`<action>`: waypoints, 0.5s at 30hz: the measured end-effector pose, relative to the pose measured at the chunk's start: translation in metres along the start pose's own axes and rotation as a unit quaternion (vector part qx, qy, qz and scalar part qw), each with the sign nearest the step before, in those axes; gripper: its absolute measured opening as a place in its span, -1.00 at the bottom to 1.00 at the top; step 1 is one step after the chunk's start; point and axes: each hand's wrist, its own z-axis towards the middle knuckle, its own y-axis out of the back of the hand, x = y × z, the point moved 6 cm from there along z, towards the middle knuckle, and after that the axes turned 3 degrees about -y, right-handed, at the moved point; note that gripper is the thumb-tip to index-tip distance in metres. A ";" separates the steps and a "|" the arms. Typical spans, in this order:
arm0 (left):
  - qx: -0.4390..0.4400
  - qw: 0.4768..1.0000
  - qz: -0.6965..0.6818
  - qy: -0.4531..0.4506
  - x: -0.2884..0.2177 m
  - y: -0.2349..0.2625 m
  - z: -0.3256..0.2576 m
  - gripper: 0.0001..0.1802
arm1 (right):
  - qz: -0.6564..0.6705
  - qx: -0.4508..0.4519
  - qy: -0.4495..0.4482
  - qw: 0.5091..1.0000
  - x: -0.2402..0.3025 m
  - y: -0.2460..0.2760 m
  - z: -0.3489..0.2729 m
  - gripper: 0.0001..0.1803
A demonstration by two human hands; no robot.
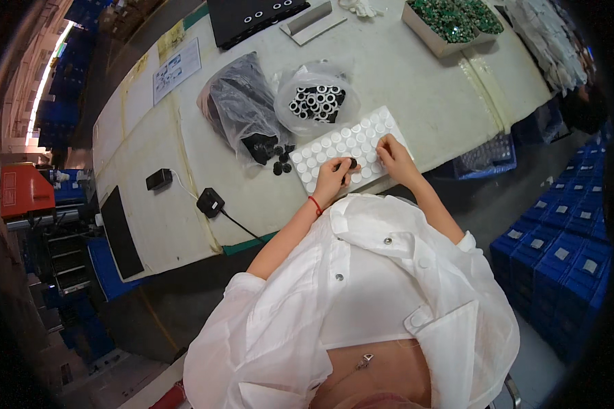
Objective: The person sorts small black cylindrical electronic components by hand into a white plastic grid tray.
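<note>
Okay so the tray and its rows of discs are all white, bagged rings black-and-white, loose round pieces black, far-right circuit boards green, wristband red.

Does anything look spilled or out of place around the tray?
Several loose black pieces lie on the table between the mouth of the grey plastic bag and the white tray. They may have spilled, since dark contents show at the bag's mouth. I see no clear damage.

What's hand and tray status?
Left hand pinching black piece over white tray. Right hand at tray's right end, hold unclear. Loose black pieces beside left end.
</note>
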 end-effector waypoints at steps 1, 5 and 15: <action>0.009 1.000 -0.006 -0.010 0.000 0.000 0.001 -0.72 | 0.001 -0.001 -0.001 1.000 0.002 -0.003 0.000 -0.92; 0.007 1.000 0.001 -0.003 -0.001 -0.002 -0.001 -0.71 | -0.078 -0.130 0.039 0.988 -0.011 0.012 0.014 -0.82; 0.016 1.000 -0.011 0.004 -0.003 0.000 -0.003 -0.70 | -0.203 -0.194 0.082 0.956 -0.011 0.023 0.013 -0.87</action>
